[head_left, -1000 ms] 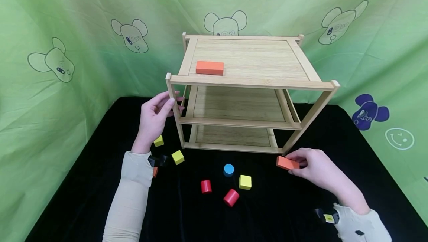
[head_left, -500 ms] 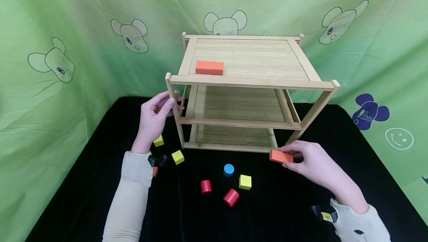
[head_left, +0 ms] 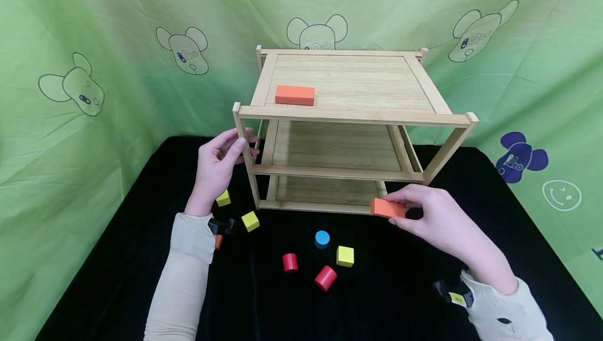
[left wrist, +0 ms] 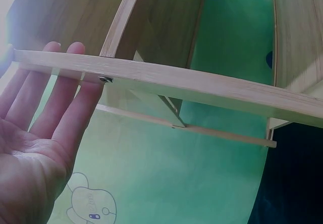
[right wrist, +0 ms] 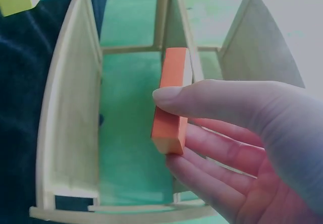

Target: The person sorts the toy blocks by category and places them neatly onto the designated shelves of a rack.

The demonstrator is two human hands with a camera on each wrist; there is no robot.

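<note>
A three-tier wooden shelf rack (head_left: pixel 350 116) stands upright on the black cloth. My left hand (head_left: pixel 218 160) holds its front left post (left wrist: pixel 166 75), thumb at the front and fingers passing behind. In my right hand (head_left: pixel 435 213) an orange rectangular block (head_left: pixel 386 208) is pinched between thumb and fingers, in front of the rack's lower right part. The right wrist view shows the thumb across the orange block (right wrist: pixel 173 77) and the fingers against its other side. A second orange block (head_left: pixel 295 95) lies on the top shelf, toward its left front.
On the black cloth (head_left: pixel 282 304) lie yellow cubes (head_left: pixel 345 257), red cylinders (head_left: pixel 290 263) and a blue cylinder (head_left: pixel 322 239). Another orange piece (head_left: pixel 219 241) is partly hidden by the left wrist. A green curtain (head_left: pixel 113 27) hangs behind and at the sides.
My right hand has moved left and up with the orange block, from beside the rack's front right foot to in front of its lower right side. The left hand stays in place.
</note>
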